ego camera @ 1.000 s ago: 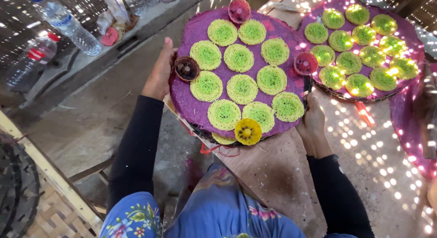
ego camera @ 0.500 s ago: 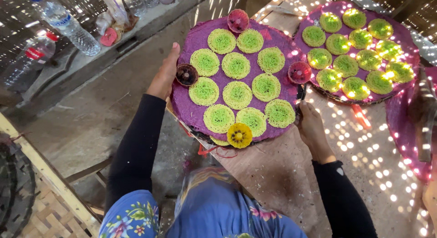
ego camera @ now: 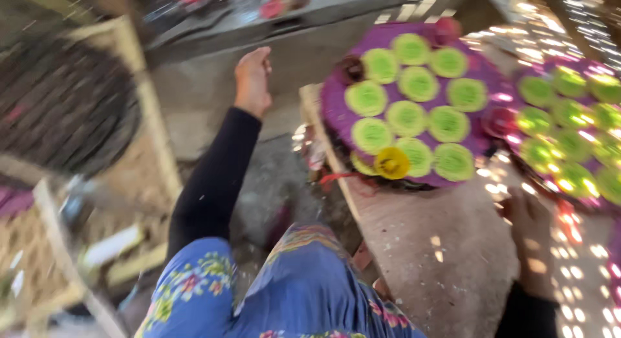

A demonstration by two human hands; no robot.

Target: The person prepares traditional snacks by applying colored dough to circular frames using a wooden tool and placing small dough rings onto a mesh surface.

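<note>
Left hand (ego camera: pixel 253 79) hangs empty, its grip released, well apart from the purple tray (ego camera: pixel 414 105) of green discs; right hand (ego camera: pixel 533 238) rests flat just below it.

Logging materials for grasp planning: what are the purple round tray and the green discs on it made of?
Purple round tray: matte, likely woven fibre or cloth over a frame; blur hides the weave. Green discs: pale, rough-textured centres, perhaps fibre or dried paste, uncertain. Left hand is off the tray.

Round tray (ego camera: pixel 336 111) on table (ego camera: pixel 440 247), second tray (ego camera: pixel 517 150) right of it, left hand (ego camera: pixel 252 79) left, apart.
</note>
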